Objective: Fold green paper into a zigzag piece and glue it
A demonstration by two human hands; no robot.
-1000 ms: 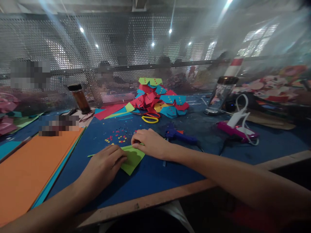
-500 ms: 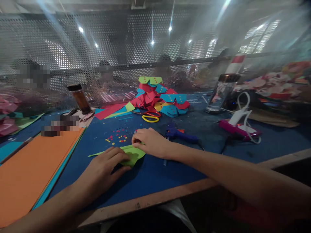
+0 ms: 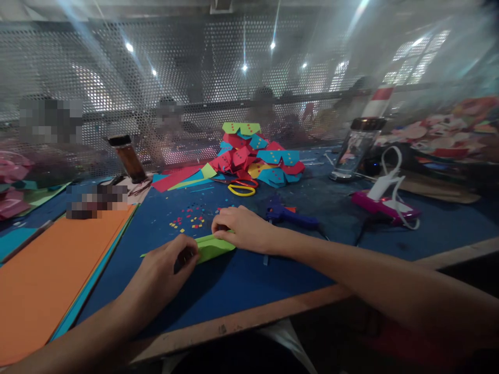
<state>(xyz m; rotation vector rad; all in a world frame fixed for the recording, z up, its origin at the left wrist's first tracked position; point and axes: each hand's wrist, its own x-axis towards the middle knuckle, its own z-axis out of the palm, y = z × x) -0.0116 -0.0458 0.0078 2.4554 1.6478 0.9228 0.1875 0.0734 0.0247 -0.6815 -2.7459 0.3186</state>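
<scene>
A strip of green paper (image 3: 212, 248), partly folded over along its length, lies on the blue tabletop between my hands. At its left part my left hand (image 3: 167, 265) pinches the near edge between thumb and fingers. My right hand (image 3: 244, 228) grips the right end of the paper, its fingers curled. Small red, yellow and blue paper bits (image 3: 189, 218) are scattered just beyond the paper. A blue glue gun (image 3: 292, 215) rests to the right of my right hand.
Yellow-handled scissors (image 3: 241, 189) lie before a pile of coloured folded paper pieces (image 3: 249, 156). Orange sheets (image 3: 58, 270) are stacked at left. A brown bottle (image 3: 128, 158) stands behind them. At right are a clear bottle (image 3: 354, 150) and a magenta device with white cable (image 3: 385, 208).
My left hand has closed into a pinch and rolled the paper's near edge upward and away, so less of the green surface shows. My right hand has stayed nearly still.
</scene>
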